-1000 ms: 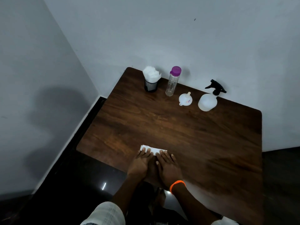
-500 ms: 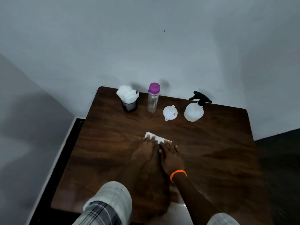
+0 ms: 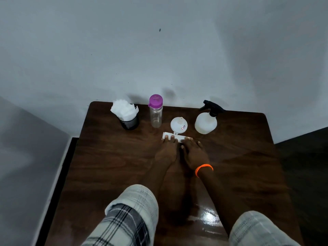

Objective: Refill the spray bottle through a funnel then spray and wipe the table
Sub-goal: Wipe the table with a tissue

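Observation:
On the dark wooden table (image 3: 239, 157), my left hand (image 3: 166, 151) and my right hand (image 3: 194, 153) lie side by side, palms down, fingers pressing a folded white tissue (image 3: 179, 137) flat on the wood. The tissue's far edge touches the handle tab of a white funnel (image 3: 178, 125) that rests mouth-down. To its right stands a white spray bottle (image 3: 205, 122) with its black trigger head on. A clear bottle with a purple cap (image 3: 156, 110) stands left of the funnel.
A black mesh cup stuffed with white tissues (image 3: 126, 115) stands at the back left. The wall runs right behind the row of objects. A wet shiny patch (image 3: 207, 216) lies near the table's front edge between my forearms. Dark floor drops off on both sides.
Both hands have pushed the tissue away from me across the table, from near the front edge up to the funnel. The camera came forward over the table.

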Tool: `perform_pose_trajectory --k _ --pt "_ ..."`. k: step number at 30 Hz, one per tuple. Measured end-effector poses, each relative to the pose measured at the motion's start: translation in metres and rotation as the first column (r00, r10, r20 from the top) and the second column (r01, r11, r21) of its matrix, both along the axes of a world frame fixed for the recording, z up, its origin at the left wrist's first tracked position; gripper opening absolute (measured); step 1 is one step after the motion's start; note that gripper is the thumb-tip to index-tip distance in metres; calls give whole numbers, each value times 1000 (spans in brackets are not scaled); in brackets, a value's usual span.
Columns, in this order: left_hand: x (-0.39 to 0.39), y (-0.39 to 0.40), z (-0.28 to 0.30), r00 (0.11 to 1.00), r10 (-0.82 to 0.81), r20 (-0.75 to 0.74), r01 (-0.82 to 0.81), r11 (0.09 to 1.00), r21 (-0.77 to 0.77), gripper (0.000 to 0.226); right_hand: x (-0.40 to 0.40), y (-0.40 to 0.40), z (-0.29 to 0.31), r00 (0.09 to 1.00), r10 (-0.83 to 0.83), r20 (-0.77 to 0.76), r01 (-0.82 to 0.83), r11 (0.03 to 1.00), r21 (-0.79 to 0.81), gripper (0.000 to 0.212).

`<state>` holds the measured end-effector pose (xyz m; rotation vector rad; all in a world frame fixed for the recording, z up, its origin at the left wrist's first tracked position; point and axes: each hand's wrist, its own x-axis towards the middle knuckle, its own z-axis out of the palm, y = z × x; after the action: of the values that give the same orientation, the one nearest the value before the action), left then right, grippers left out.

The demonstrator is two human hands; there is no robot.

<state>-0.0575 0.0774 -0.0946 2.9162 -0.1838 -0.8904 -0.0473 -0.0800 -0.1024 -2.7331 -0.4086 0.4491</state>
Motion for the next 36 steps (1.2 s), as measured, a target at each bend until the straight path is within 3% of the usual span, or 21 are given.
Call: perform_pose_trajectory --k 8,12,18,25,33,36 --pt "-32 -15 7 991 -133 -22 133 991 22 67 -49 -21 4 996 -71 -47 73 996 46 47" --pt "-74 -22 10 994 -110 -13 110 994 -23 62 -89 -33 1 997 -70 -46 72 997 36 48" --pt "-148 -28 21 998 -48 33 51 995 -86 61 -150 -41 0 999 -6 -44 7 1000 27 75" --pt "-221 -44 16 995 90 39 -85 990 -111 57 -204 -70 -7 985 170 -26 -169 985 34 63" --pt "-293 -95 13 989 149 26 -147 987 -68 93 -237 -122 -13 936 351 16 -351 936 0 46" --pt "-307 -119 9 989 145 -6 -146 988 -43 92 -248 -142 -11 929 370 25 -370 929 -18 45"
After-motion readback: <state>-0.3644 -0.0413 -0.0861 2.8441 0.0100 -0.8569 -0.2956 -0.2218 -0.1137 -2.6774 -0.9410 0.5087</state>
